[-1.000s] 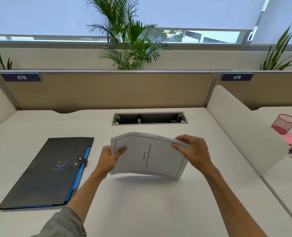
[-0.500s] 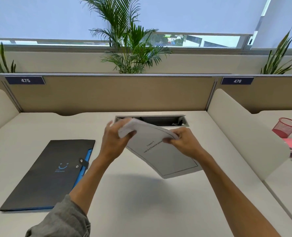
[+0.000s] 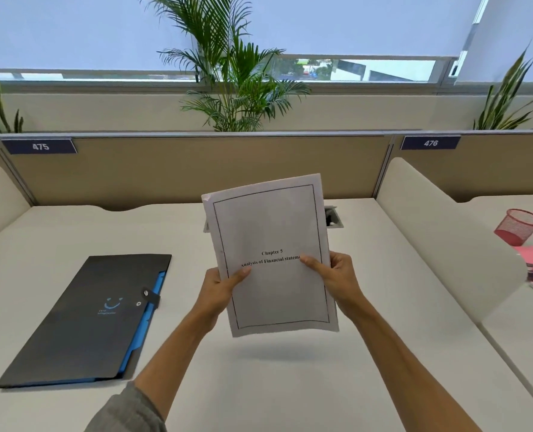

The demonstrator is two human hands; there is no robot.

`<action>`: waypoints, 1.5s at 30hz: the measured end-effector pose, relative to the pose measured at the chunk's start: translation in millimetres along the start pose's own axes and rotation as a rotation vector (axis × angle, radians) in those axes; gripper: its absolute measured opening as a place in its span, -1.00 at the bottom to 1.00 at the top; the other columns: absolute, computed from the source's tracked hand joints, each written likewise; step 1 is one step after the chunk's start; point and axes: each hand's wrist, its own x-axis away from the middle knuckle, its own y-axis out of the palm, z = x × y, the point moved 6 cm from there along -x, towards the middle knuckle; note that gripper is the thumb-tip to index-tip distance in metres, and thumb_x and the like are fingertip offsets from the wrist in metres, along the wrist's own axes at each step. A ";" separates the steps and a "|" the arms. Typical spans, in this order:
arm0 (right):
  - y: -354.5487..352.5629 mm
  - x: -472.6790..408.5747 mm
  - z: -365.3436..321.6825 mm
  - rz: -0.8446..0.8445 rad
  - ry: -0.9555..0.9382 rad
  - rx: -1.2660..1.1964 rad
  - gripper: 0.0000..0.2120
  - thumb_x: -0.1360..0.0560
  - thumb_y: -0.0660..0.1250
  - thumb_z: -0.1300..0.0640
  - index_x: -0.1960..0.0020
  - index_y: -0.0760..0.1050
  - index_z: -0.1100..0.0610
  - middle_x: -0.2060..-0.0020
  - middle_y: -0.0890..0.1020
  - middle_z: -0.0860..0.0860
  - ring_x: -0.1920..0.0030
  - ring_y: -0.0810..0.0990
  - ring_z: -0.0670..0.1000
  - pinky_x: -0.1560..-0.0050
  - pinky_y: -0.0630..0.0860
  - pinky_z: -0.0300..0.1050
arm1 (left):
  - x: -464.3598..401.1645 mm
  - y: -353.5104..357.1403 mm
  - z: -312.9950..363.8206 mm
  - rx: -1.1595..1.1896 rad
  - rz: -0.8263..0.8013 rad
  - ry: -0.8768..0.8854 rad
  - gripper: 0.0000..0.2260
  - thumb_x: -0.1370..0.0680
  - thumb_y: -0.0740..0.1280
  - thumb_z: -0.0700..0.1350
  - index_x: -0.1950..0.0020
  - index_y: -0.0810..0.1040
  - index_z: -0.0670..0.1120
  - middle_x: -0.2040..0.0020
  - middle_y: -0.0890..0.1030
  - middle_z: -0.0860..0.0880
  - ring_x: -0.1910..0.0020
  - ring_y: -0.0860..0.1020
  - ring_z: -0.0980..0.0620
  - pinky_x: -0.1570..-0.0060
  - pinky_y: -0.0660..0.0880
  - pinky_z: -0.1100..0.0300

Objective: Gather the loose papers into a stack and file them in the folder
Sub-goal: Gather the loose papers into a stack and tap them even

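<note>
Both hands have a grip on the stack of papers (image 3: 271, 254): the left hand (image 3: 220, 288) clasps its left edge, the right hand (image 3: 334, 275) its right edge, holding it upright above the white bench (image 3: 259, 385). The black folder (image 3: 87, 319) lies closed to the left, well apart. Farther right stands a pink mesh cup (image 3: 517, 227).
</note>
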 end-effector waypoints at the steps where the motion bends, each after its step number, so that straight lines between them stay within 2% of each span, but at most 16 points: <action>1: 0.2 0.8 4.1 0.015 -0.003 0.012 -0.92 -0.46 0.45 0.22 0.07 0.67 0.20 0.21 0.75 -0.01 0.19 0.73 0.00 0.22 0.64 -0.18 | -1.0 -0.8 -0.2 -0.021 0.033 0.022 -0.91 -0.53 0.39 -0.10 0.02 0.67 -0.04 0.04 0.73 0.02 0.06 0.69 0.05 0.11 0.60 0.20; 5: 1.5 1.7 18.1 0.048 -0.013 0.055 -0.91 -0.46 0.45 0.22 0.17 0.66 0.25 0.30 0.72 -0.03 0.28 0.69 -0.09 0.26 0.57 -0.28 | -2.0 -5.2 -10.1 -0.080 0.098 0.067 -0.79 -0.51 0.42 -0.05 0.12 0.67 -0.21 0.11 0.68 -0.07 0.11 0.61 -0.03 -0.03 0.54 -0.01; 10: 1.4 2.4 30.2 0.073 -0.019 0.101 -0.73 -0.45 0.45 0.14 0.16 0.63 0.39 0.24 0.68 0.20 0.27 0.64 -0.01 0.22 0.59 -0.19 | -1.4 -6.6 -20.2 -0.087 0.100 0.061 -0.85 -0.53 0.39 -0.07 0.23 0.68 0.05 0.13 0.67 -0.02 0.12 0.59 -0.02 -0.05 0.54 -0.06; 13: 0.8 3.2 37.3 0.064 -0.013 0.113 -0.72 -0.45 0.45 0.11 0.13 0.64 0.37 0.19 0.69 0.28 0.22 0.67 0.02 0.15 0.60 -0.12 | -1.9 -9.2 -26.0 -0.079 0.106 0.041 -0.89 -0.51 0.41 -0.09 0.21 0.69 0.03 0.14 0.69 0.02 0.13 0.62 0.01 -0.04 0.56 -0.02; 15: 1.8 5.1 43.7 0.035 0.008 0.135 -0.81 -0.45 0.46 0.11 0.04 0.68 0.23 0.14 0.73 0.14 0.12 0.71 0.02 0.07 0.63 -0.14 | -1.3 -9.4 -32.4 -0.092 0.077 0.010 -0.96 -0.48 0.45 -0.12 0.12 0.69 0.02 0.11 0.73 0.07 0.11 0.66 0.11 0.02 0.59 0.13; 17: 2.2 8.4 52.9 0.001 0.017 0.209 -0.80 -0.46 0.46 0.10 -0.07 0.66 0.09 0.05 0.73 -0.01 0.04 0.70 -0.04 -0.01 0.63 -0.15 | -0.4 -10.9 -42.8 -0.125 0.048 -0.023 -0.87 -0.46 0.47 -0.14 0.03 0.68 0.04 0.06 0.73 0.12 0.06 0.67 0.16 0.07 0.57 0.29; 22: -8.3 12.1 74.7 0.125 0.051 0.317 -0.82 -0.50 0.42 0.06 0.05 0.64 0.19 0.17 0.71 0.15 0.09 0.67 0.21 0.01 0.63 0.17 | -2.8 -20.0 -61.8 -0.154 0.110 -0.112 -0.94 -0.52 0.41 -0.14 0.11 0.67 -0.09 0.16 0.72 0.06 0.10 0.66 0.01 0.05 0.57 0.16; 24: -8.8 11.4 70.4 0.175 0.030 0.274 -0.88 -0.50 0.42 0.09 0.07 0.65 0.15 0.20 0.72 0.08 0.14 0.69 0.15 0.08 0.66 0.11 | -3.5 -15.1 -56.1 -0.125 0.108 -0.084 -0.92 -0.53 0.39 -0.16 0.04 0.65 0.00 0.14 0.73 0.12 0.11 0.69 0.09 0.14 0.60 0.22; 26: -8.1 10.0 65.0 0.214 0.016 0.210 -0.91 -0.48 0.44 0.13 0.02 0.63 0.06 0.16 0.73 -0.02 0.14 0.71 0.03 0.10 0.67 0.02 | -4.6 -11.8 -49.2 -0.065 0.122 -0.054 -0.85 -0.52 0.40 -0.19 -0.06 0.64 -0.03 0.08 0.74 0.07 0.10 0.70 0.05 0.15 0.61 0.19; 30: -10.8 6.0 78.6 0.311 0.117 0.221 -0.66 -0.47 0.44 0.13 -0.22 0.50 0.05 0.04 0.71 0.04 0.05 0.69 0.03 -0.02 0.64 0.00 | -7.8 -13.1 -52.9 -0.081 0.187 -0.067 -0.69 -0.51 0.40 -0.23 -0.23 0.52 -0.07 -0.05 0.67 0.00 0.04 0.66 0.03 0.18 0.59 0.25; 32: -12.2 5.9 88.3 0.348 0.169 0.254 -0.64 -0.49 0.40 0.14 -0.27 0.46 0.03 0.05 0.69 0.11 -0.02 0.66 0.07 -0.02 0.61 -0.06 | -8.4 -16.6 -62.3 -0.109 0.221 -0.103 -0.59 -0.51 0.39 -0.25 -0.33 0.44 -0.03 -0.11 0.60 -0.01 -0.07 0.58 0.01 0.02 0.58 0.15; 34: -12.4 7.5 93.3 0.381 0.188 0.276 -0.70 -0.49 0.37 0.19 -0.21 0.49 0.03 0.09 0.69 0.11 0.08 0.66 0.05 0.19 0.57 -0.24 | -6.7 -20.6 -73.2 -0.125 0.257 -0.150 -0.50 -0.51 0.38 -0.28 -0.42 0.36 -0.03 -0.18 0.51 -0.01 -0.20 0.44 -0.03 -0.19 0.48 0.03; 36: -11.8 8.8 95.7 0.392 0.188 0.327 -0.74 -0.49 0.35 0.24 -0.16 0.50 0.07 0.14 0.70 0.07 0.25 0.64 0.00 0.34 0.50 -0.29 | -5.7 -23.2 -84.2 -0.122 0.266 -0.183 -0.46 -0.52 0.35 -0.32 -0.45 0.31 -0.03 -0.20 0.49 -0.04 -0.21 0.41 -0.04 -0.16 0.47 0.05; 39: -11.7 10.9 105.8 0.377 0.212 0.396 -0.72 -0.46 0.37 0.24 -0.17 0.52 0.12 0.12 0.69 0.07 0.20 0.65 0.05 0.18 0.55 -0.14 | -5.0 -26.3 -100.0 -0.162 0.261 -0.216 -0.45 -0.51 0.33 -0.35 -0.46 0.31 -0.02 -0.32 0.49 -0.15 -0.27 0.44 -0.09 -0.18 0.49 0.03; 42: -13.3 10.5 116.4 0.361 0.229 0.454 -0.68 -0.46 0.39 0.22 -0.20 0.53 0.13 0.02 0.68 0.12 0.07 0.64 0.09 0.04 0.54 -0.13 | -4.9 -27.1 -112.1 -0.201 0.259 -0.242 -0.45 -0.51 0.32 -0.34 -0.44 0.32 0.01 -0.37 0.46 -0.17 -0.35 0.39 -0.09 -0.25 0.45 0.01; 45: -14.0 9.3 124.5 0.344 0.230 0.495 -0.67 -0.45 0.39 0.23 -0.21 0.54 0.15 0.00 0.67 0.14 0.08 0.61 0.08 0.03 0.51 -0.15 | -5.9 -26.9 -117.8 -0.262 0.266 -0.254 -0.44 -0.50 0.34 -0.33 -0.46 0.32 0.00 -0.37 0.44 -0.19 -0.39 0.36 -0.08 -0.26 0.41 0.03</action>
